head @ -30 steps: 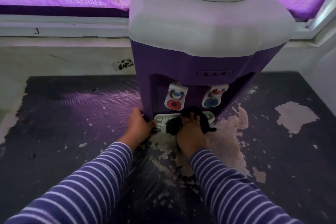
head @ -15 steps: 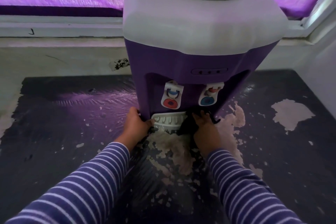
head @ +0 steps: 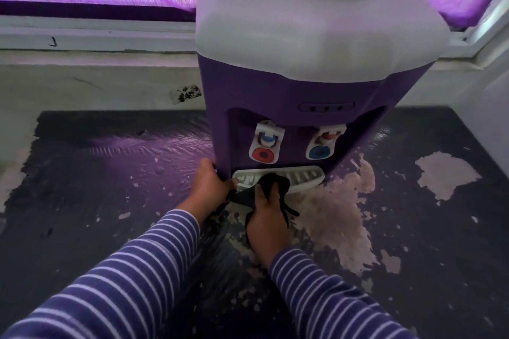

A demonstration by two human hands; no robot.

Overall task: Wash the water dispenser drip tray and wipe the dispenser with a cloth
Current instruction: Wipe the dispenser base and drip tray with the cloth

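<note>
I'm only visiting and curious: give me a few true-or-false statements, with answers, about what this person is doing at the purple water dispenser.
1. The right hand holds a black cloth on the white slotted drip tray. True.
2. The left hand lies flat on the dark surface. False: it grips the lower left corner of the purple and white water dispenser.
3. The drip tray lies apart from the dispenser. False: it sits in place under the taps.
4. The red-buttoned tap is left of the blue-buttoned tap. True.

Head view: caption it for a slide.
Right hand holds dark cloth on drip tray; left hand grips purple dispenser at its base.
</note>
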